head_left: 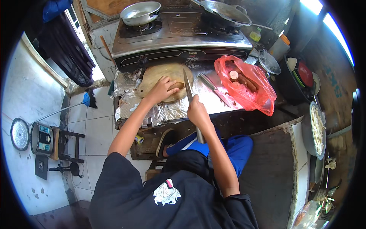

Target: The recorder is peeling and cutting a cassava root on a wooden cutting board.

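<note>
My left hand (164, 90) is closed over a brown-skinned root (176, 86), pressing it onto a round wooden chopping board (152, 74). The root resembles cassava, and my fingers cover much of it. In my right hand (198, 111) is a long knife (188, 86), gripped with its blade pointing away from me over the board's right side. The blade stands a little to the right of the root, apart from it. Further right lies a second, smaller knife (214, 90). Beside it a red plastic bag (263, 93) sits open with several brown roots (246, 82) inside, one showing a pale cut end.
Behind the board stands a two-burner gas stove (179, 30) with a pan (140, 14) on the left and a wok (227, 13) on the right. Crumpled foil (131, 105) covers the worktop. At right is a basin (308, 133) of pale strips. A rice cooker (42, 138) stands at left.
</note>
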`<state>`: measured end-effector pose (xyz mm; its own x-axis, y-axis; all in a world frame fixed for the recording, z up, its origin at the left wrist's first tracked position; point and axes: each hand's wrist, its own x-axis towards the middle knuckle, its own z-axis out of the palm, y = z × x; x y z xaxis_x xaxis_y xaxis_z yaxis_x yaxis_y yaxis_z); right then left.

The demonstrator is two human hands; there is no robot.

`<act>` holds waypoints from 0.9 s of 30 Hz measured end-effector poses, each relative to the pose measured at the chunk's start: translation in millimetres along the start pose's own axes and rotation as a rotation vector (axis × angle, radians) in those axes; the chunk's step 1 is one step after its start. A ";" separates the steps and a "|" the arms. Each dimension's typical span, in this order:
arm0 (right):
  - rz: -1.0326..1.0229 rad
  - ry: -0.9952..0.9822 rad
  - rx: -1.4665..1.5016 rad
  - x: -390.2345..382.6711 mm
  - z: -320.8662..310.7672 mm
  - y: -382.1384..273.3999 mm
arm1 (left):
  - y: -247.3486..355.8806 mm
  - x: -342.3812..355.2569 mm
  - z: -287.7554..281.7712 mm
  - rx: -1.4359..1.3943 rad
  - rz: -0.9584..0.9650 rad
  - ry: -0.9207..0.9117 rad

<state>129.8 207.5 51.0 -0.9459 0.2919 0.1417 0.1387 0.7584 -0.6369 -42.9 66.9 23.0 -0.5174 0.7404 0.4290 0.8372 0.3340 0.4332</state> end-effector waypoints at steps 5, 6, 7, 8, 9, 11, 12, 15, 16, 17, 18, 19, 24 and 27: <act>0.058 -0.088 -0.023 1.3 -12.6 -11.0 | -0.2 8.7 -7.5 -0.003 0.035 -0.055; 0.064 -0.096 -0.022 -1.7 -13.2 -10.4 | 1.8 5.8 -5.9 -0.020 0.060 -0.050; 0.061 -0.100 -0.043 -4.9 -11.2 -10.7 | 0.7 4.2 -5.0 -0.019 0.053 -0.057; 0.057 -0.104 -0.063 -4.7 -9.0 -11.3 | -0.4 3.5 -3.4 -0.025 0.074 -0.045; 0.061 -0.111 -0.055 2.1 -6.9 -11.3 | -3.2 3.6 -3.6 -0.030 0.096 -0.034; 0.222 -0.248 0.009 9.6 -13.2 -16.4 | -4.9 7.1 -3.6 -0.063 0.099 -0.041; 0.218 -0.239 0.019 14.0 -10.0 -15.1 | -5.7 10.5 -5.0 -0.056 0.108 -0.055; 0.265 -0.240 0.039 28.1 0.1 -11.8 | 2.4 15.0 -8.8 -0.041 0.143 -0.071; 0.320 -0.290 0.104 36.4 -0.5 -15.0 | 4.3 10.7 -10.6 -0.034 0.161 -0.061; 0.320 -0.269 0.111 40.4 -0.3 -15.1 | 5.5 7.6 -11.7 -0.029 0.187 -0.052; 0.308 -0.262 0.121 43.6 1.0 -13.1 | 6.2 6.8 -11.0 -0.034 0.170 -0.059; 0.292 -0.257 0.132 45.9 4.1 -11.7 | 7.5 1.6 -13.2 -0.022 0.190 -0.060; 0.230 -0.080 0.257 19.1 4.1 4.2 | 2.9 -18.1 -15.7 -0.583 -0.194 0.059; 0.241 -0.036 0.276 3.5 -19.5 -7.5 | 7.4 -22.6 -28.0 -0.870 -0.343 0.137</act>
<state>131.2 214.2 71.1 -0.9061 0.4187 -0.0609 0.2789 0.4828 -0.8301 -29.9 36.3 38.7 -0.7731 0.5895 0.2341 0.2379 -0.0727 0.9686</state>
